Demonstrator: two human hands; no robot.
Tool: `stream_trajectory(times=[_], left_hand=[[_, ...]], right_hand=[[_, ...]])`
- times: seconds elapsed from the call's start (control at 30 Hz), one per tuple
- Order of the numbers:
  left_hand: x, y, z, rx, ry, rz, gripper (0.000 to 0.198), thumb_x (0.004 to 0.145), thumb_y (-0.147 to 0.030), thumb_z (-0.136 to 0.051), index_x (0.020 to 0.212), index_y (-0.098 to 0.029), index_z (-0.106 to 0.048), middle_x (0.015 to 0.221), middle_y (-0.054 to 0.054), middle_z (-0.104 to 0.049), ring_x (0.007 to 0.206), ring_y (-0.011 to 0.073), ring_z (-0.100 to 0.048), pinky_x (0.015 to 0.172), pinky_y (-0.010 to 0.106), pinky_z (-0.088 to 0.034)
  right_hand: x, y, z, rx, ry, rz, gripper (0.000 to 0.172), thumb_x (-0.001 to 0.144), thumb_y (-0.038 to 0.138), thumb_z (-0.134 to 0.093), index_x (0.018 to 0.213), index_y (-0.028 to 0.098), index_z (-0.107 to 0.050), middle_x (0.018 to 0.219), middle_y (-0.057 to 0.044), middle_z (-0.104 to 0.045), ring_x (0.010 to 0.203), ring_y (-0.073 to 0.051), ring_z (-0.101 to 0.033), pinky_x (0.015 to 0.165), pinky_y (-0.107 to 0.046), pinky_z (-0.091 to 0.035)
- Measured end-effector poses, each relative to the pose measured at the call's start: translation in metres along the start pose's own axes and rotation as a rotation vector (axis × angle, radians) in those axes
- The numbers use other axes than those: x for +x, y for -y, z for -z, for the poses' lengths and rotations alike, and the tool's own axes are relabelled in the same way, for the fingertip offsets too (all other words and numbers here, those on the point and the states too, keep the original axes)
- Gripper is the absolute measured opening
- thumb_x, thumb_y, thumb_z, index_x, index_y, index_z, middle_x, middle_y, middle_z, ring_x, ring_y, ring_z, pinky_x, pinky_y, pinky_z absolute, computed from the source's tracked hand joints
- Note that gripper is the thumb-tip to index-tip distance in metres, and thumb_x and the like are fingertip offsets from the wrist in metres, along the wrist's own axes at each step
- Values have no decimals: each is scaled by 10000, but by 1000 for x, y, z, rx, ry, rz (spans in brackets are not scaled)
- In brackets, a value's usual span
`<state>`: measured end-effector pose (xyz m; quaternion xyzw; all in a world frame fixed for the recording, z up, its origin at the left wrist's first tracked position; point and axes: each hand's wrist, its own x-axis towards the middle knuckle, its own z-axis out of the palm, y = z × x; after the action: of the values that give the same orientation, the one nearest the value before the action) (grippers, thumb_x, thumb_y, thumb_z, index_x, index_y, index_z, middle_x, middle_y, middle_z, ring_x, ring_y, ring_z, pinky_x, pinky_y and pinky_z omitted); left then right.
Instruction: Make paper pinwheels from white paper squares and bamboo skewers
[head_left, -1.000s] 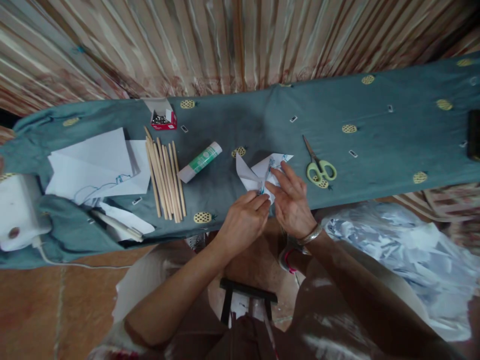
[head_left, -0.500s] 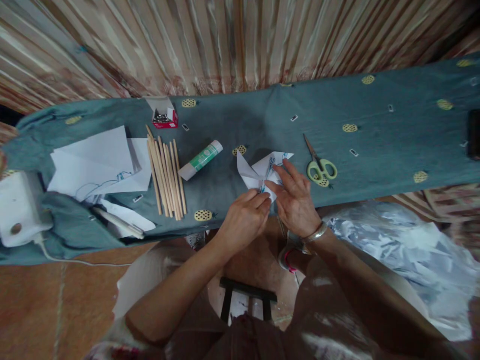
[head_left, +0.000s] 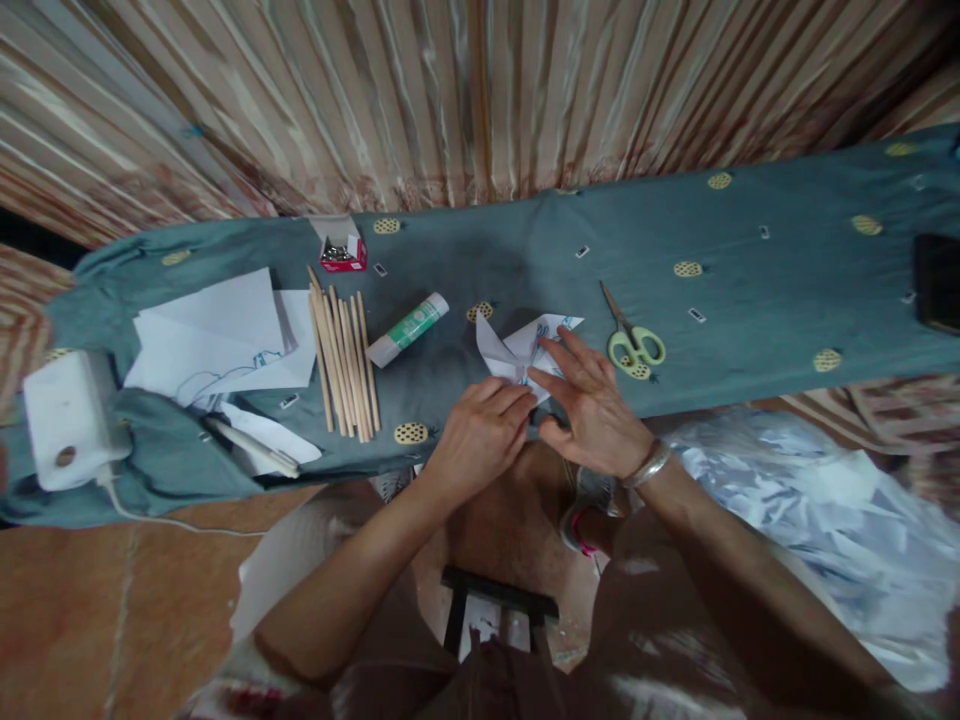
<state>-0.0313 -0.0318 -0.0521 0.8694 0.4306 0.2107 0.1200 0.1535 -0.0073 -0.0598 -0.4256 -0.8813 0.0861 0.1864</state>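
Observation:
A folded white paper pinwheel (head_left: 499,350) with blue drawn lines lies near the front edge of the cloth-covered table. At its near side my left hand (head_left: 484,430) is closed, fingers curled over the paper's lower edge; the fingertips are partly hidden. My right hand (head_left: 596,410), with a silver bangle at the wrist, has its fingers spread and the tips resting on the pinwheel's right blades, the thumb held apart. Green-handled scissors (head_left: 635,345) lie to the right of this hand. Left of the pinwheel is a green and white glue stick (head_left: 409,330).
Several wooden sticks (head_left: 345,365) lie beside white paper sheets (head_left: 206,335). Behind them stands an open red box (head_left: 343,258) of small metal pieces. A white corded device (head_left: 71,420) sits at far left, a dark phone-like object (head_left: 937,280) at far right. A plastic bag (head_left: 810,530) of paper scraps rests below.
My right thumb has come away from the paper and my right hand has shifted slightly right and down. My left hand stays at the pinwheel's near edge. The view has shifted a little.

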Motion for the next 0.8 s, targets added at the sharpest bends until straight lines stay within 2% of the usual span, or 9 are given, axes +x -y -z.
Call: stream_trajectory(times=[0.1,0.2,0.3,0.4,0.5,0.6,0.7,0.8], left_hand=[[-1,3,4,-88,-52,36,250,916,-217,-483,1100,-133,-631,1088,113,-689,982,224,-578,857,398,-488],[-2,10,8,-306,-175,128,257,885,-294,-565,1092,-165,-648,1077,102,-701,994,216,-598,896,410,-481],[-3,18,10,-563,-311,390,292,833,-356,-633,1071,-191,-664,1088,88,-698,1031,213,-608,940,408,-466],[-1,21,9,-965,-414,691,436,751,-405,-699,1117,-178,-636,1129,103,-685,1053,220,-624,933,384,-478],[3,15,10,-1405,-350,873,501,697,-434,-738,1089,-140,-637,1038,111,-714,1000,227,-656,906,371,-497],[9,5,12,-1687,-227,873,445,718,-479,-704,983,-123,-680,942,101,-728,933,228,-674,864,355,-518],[14,1,12,-1783,-206,863,388,714,-465,-710,913,-132,-704,873,72,-732,834,202,-683,791,311,-525],[18,2,9,-1764,-205,877,319,663,-400,-764,792,-113,-711,717,45,-714,663,155,-657,685,262,-506]], right_hand=[[2,0,-6,-18,-50,-22,369,790,185,-510,1140,162,-625,1446,-134,-452,1427,-321,-248,1062,-530,-313],[5,0,-13,-50,-94,-22,299,830,141,-468,1057,181,-659,1371,-119,-540,1410,-291,-299,1051,-515,-331],[7,-1,-15,-65,-130,-15,266,845,132,-468,1007,183,-673,1328,-116,-579,1398,-285,-328,1045,-508,-342],[7,0,-13,-44,-186,-39,263,855,131,-466,1002,205,-671,1345,-93,-569,1398,-274,-330,1045,-509,-350],[6,5,-9,-28,-238,-71,288,866,118,-450,1028,231,-659,1365,-72,-554,1410,-260,-308,1046,-514,-352],[5,11,-6,-26,-271,-58,303,865,106,-446,1054,233,-645,1382,-74,-536,1420,-260,-284,1050,-520,-346],[5,15,-4,-38,-300,-15,322,861,93,-442,1079,237,-629,1398,-69,-520,1421,-251,-286,1055,-505,-346],[4,17,-2,-66,-297,22,358,856,74,-429,1116,242,-609,1405,-74,-513,1424,-244,-285,1056,-494,-342]])
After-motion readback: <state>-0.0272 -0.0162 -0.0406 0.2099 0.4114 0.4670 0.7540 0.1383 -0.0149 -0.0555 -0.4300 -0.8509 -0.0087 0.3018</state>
